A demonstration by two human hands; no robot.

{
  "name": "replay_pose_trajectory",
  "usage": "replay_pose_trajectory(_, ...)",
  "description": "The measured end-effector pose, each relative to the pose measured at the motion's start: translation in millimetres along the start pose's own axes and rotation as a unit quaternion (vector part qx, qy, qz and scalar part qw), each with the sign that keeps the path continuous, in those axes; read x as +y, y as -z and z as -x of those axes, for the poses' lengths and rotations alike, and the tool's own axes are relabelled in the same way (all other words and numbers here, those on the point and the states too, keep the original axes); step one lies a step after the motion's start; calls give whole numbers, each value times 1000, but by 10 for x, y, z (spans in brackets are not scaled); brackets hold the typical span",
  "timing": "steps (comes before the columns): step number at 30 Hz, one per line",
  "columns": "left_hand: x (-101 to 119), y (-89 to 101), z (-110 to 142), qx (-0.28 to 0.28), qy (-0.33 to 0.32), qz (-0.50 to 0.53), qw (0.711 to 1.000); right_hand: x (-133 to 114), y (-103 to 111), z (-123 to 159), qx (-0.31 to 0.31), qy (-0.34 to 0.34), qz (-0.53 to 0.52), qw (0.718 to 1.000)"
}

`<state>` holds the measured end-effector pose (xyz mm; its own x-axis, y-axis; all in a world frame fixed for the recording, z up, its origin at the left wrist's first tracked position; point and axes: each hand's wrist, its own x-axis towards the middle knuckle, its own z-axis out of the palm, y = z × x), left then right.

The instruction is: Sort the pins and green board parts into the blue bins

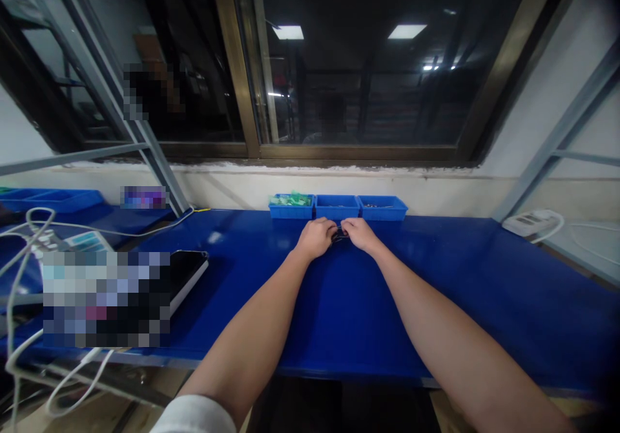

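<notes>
Both arms reach forward over the blue tabletop [339,316]. My left hand [317,236] is closed, its fingertips pinched towards the right hand. Facing it, my right hand [359,233] is closed in the same way. A few small, thin pieces [341,233], some shiny and some dark, show between the fingertips, too small to name. Just behind the hands three blue bins stand side by side. The left bin [291,212] holds green and clear packets [295,198]. Little shows inside the middle bin [338,207], and the right bin [382,214] contains small pieces.
A dark flat device [186,271] lies on the left of the table, partly blurred out, beside white cables [17,329]. Further left is another blue tray [58,199]. A white power strip [530,222] sits at the right. Grey metal posts [165,174] rise by the window.
</notes>
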<state>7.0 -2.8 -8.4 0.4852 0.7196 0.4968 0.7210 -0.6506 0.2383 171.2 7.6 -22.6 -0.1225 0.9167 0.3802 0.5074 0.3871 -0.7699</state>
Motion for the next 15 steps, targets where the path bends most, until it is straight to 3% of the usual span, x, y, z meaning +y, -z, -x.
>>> replay_pose_trajectory(6, -43, -9, -13, -10, 15, -49, 999, -32, -11, 24, 5, -5, -138, 990)
replay_pose_trajectory(11, -27, 5, -2, -19, 6, -11, 1000, -84, 44, 45, -14, -37, -202, 978)
replay_pose_trajectory(15, -7, -5, 8, 6, 19, 40, 999, -77, 84, 37, 41, -52, -218, 974)
